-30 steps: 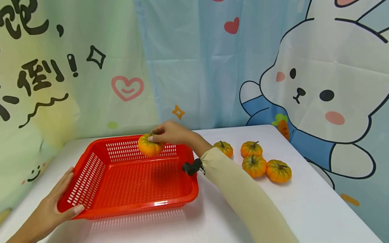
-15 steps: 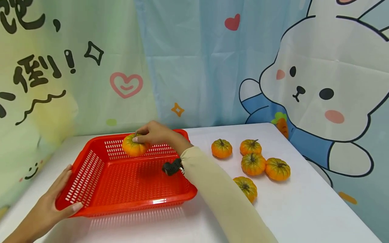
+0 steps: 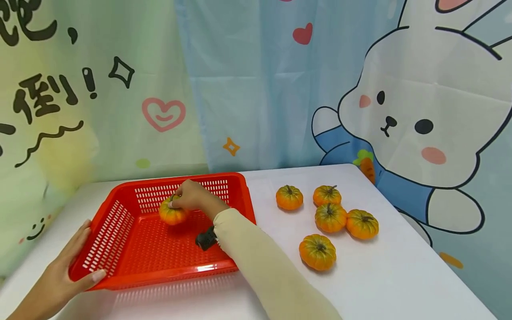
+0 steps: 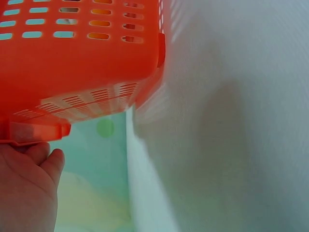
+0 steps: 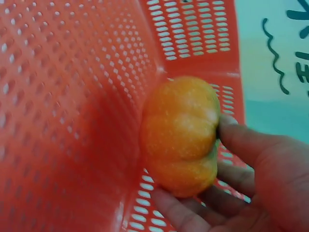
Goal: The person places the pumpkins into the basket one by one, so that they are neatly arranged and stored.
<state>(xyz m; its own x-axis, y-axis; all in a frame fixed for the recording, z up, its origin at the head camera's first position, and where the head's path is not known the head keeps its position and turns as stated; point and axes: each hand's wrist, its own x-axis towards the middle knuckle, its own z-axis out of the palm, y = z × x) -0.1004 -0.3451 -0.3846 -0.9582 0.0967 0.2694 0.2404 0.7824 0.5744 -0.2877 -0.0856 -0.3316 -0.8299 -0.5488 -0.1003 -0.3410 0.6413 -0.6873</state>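
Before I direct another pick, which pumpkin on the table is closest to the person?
The front pumpkin, just right of the beige sleeve. It sits lowest in the head view; the other four loose pumpkins lie farther back.

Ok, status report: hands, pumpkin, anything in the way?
Right hand gripping a ribbed orange pumpkin inside the red plastic basket. Left hand holding the basket. Five more pumpkins on the white table. No obstruction visible.

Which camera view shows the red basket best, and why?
The head view: nearly the whole basket is visible, with rim and inside, though the right arm covers part. The left wrist view shows mainly outside walls and some rim; the right wrist view, only part of the inside, behind the pumpkin.
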